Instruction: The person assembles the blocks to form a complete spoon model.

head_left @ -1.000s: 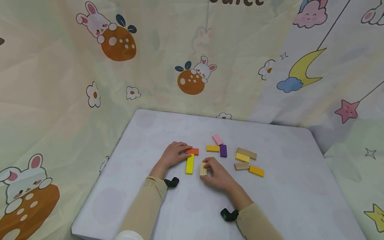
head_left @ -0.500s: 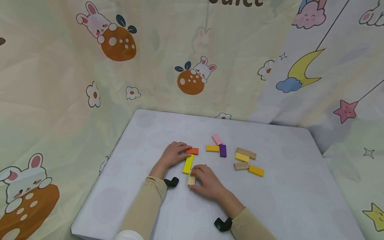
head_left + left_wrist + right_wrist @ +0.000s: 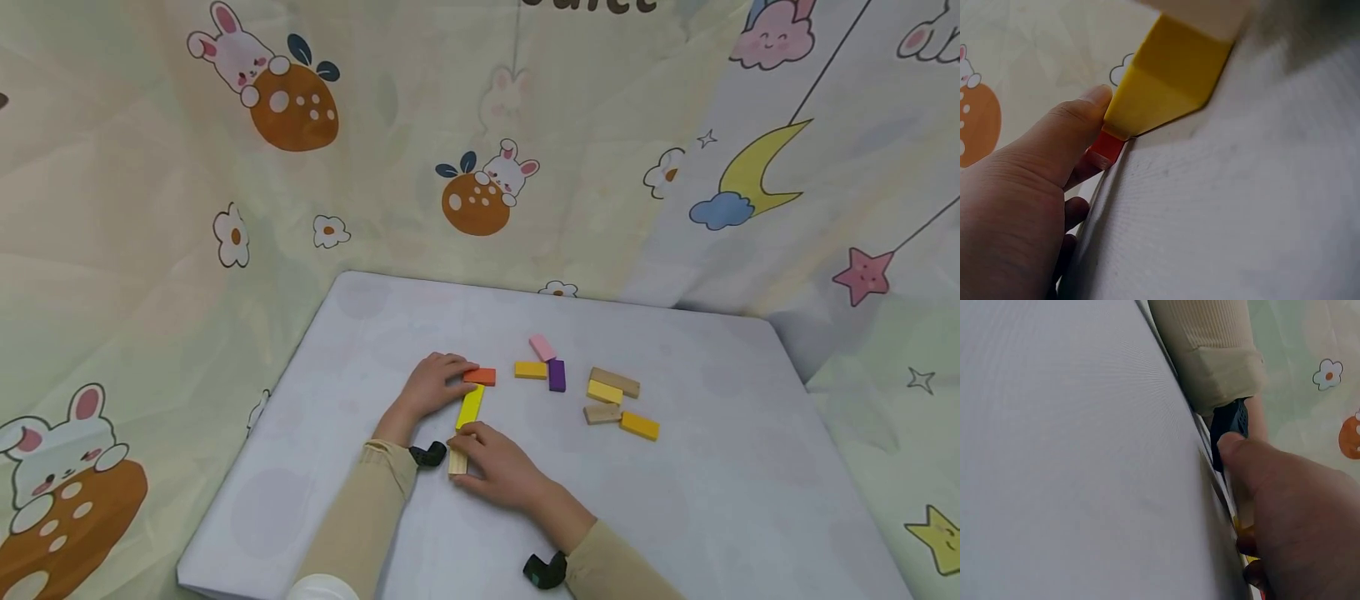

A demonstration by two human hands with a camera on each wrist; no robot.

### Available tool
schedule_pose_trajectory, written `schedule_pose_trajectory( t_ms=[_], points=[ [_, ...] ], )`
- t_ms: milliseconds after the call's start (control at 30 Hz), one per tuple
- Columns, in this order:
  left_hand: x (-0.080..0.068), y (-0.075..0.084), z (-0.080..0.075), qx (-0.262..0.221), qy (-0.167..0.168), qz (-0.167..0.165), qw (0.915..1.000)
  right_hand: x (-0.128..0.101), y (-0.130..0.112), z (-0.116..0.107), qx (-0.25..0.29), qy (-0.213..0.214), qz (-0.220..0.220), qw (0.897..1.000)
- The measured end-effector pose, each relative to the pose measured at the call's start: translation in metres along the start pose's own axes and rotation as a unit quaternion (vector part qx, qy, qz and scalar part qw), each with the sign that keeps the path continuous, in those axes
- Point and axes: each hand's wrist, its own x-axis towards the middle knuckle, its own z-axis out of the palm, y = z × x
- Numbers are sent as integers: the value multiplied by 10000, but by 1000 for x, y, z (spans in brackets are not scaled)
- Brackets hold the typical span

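Note:
In the head view my left hand (image 3: 433, 387) holds an orange block (image 3: 480, 377) between thumb and fingers. Its thumb also lies against the far end of a long yellow block (image 3: 471, 407), which slants toward me and to the left. The left wrist view shows that thumb beside the yellow block (image 3: 1166, 75) and the red-orange one (image 3: 1107, 150). At the yellow block's near end, my right hand (image 3: 506, 468) grips a plain wooden block (image 3: 457, 462) between thumb and fingers. In the right wrist view the right hand (image 3: 1304, 512) largely hides that block.
A pink block (image 3: 542, 347), a yellow block (image 3: 530, 369) and a purple block (image 3: 557, 376) lie behind the hands. Farther right are two wooden blocks, one longer (image 3: 615, 381), with a yellow block (image 3: 604, 392) and an amber block (image 3: 640, 426). All lie on the white table (image 3: 712, 500).
My right hand has brought the wooden block left and toward me, from beside the yellow block to its near end. The yellow block's near end has swung left. The left hand stays put.

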Motion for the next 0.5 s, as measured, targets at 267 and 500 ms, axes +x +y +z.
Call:
schedule_pose_trajectory(
  t_ms=[267, 500],
  points=[
    [0, 0, 0, -59, -7, -59, 10000, 3, -1, 6, -477, -25, 230, 9986],
    [0, 2, -2, -27, -59, -72, 10000, 2, -1, 6, -467, 35, 570, 9973]
  ],
)
